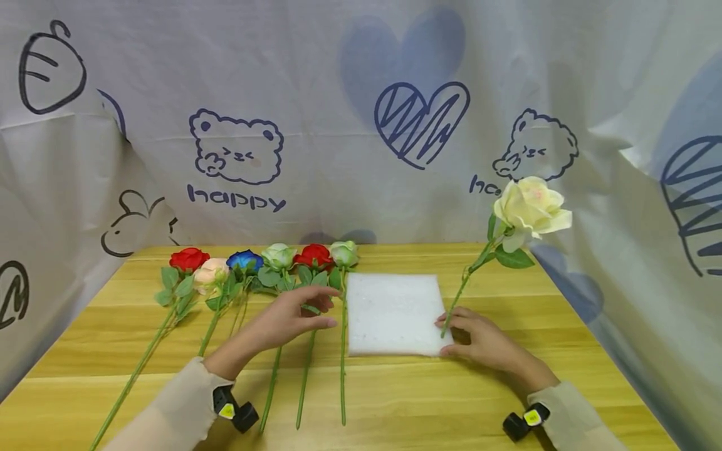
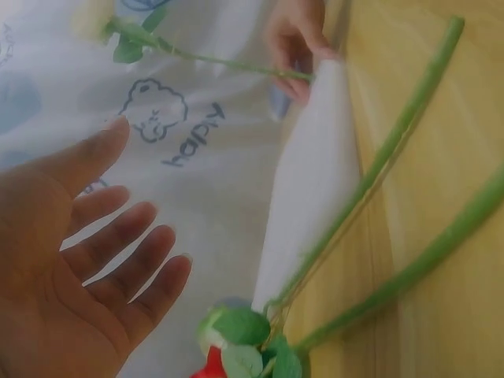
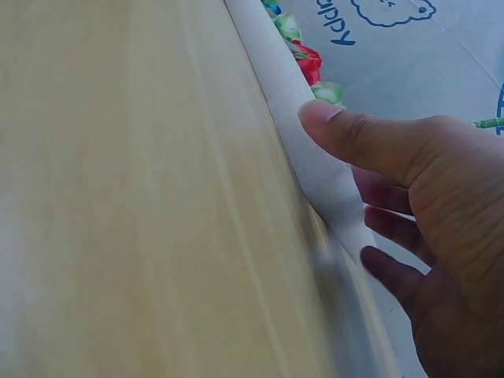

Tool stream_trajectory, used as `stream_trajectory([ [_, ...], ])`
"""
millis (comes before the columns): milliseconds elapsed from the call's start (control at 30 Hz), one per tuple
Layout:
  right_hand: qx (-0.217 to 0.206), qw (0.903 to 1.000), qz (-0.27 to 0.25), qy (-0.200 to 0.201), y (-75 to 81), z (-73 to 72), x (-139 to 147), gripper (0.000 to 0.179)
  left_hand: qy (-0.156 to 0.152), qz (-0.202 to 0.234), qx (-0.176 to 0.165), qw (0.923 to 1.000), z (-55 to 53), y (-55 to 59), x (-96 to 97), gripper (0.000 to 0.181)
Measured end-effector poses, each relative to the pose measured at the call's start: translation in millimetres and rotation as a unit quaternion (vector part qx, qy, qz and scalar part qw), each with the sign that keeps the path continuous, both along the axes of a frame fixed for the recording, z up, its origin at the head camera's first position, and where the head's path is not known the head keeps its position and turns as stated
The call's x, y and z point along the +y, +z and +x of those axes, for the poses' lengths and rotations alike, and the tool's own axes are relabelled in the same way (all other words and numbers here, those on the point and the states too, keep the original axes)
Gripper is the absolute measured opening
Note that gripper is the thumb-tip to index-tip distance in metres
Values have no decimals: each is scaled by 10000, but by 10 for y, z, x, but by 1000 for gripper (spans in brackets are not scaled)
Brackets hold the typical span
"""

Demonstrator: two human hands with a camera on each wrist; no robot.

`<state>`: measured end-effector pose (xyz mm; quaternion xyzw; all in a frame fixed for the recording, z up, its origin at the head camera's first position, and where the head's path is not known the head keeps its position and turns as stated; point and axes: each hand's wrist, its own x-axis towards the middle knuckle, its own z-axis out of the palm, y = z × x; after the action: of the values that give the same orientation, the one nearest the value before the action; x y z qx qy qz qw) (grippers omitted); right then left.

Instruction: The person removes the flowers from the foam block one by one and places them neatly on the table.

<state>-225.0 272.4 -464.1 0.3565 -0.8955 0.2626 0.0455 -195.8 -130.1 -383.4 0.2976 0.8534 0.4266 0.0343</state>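
A square white foam block (image 1: 393, 314) lies on the wooden table. A cream-white rose (image 1: 533, 210) stands at its right edge, leaning right, its green stem (image 1: 464, 280) reaching down to the foam. My right hand (image 1: 485, 338) holds the block's right edge beside the stem, with the thumb (image 3: 358, 138) at the near corner and the other fingers around the side. My left hand (image 1: 296, 318) is held over the stems of the laid-out roses, just left of the block. Its fingers (image 2: 130, 260) are spread and relaxed, with nothing in them.
Left of the block lie several roses, blooms toward the back: red (image 1: 188, 258), peach (image 1: 211, 275), blue (image 1: 245, 260), pale green (image 1: 278, 255), another red (image 1: 313, 256) and another pale green (image 1: 343, 253). A printed cloth (image 1: 327, 163) hangs behind and beside the table.
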Motion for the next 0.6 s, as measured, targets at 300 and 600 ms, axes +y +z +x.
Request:
stream_trajectory([
  [300,191,9996,-168,146,-23,9,-15,51,-377,119,-11,9992,-62,-49,252,44],
  [600,-191,9994,-270,84,-36,2,-20,62,-534,21,-100,9985,-79,-49,463,46],
])
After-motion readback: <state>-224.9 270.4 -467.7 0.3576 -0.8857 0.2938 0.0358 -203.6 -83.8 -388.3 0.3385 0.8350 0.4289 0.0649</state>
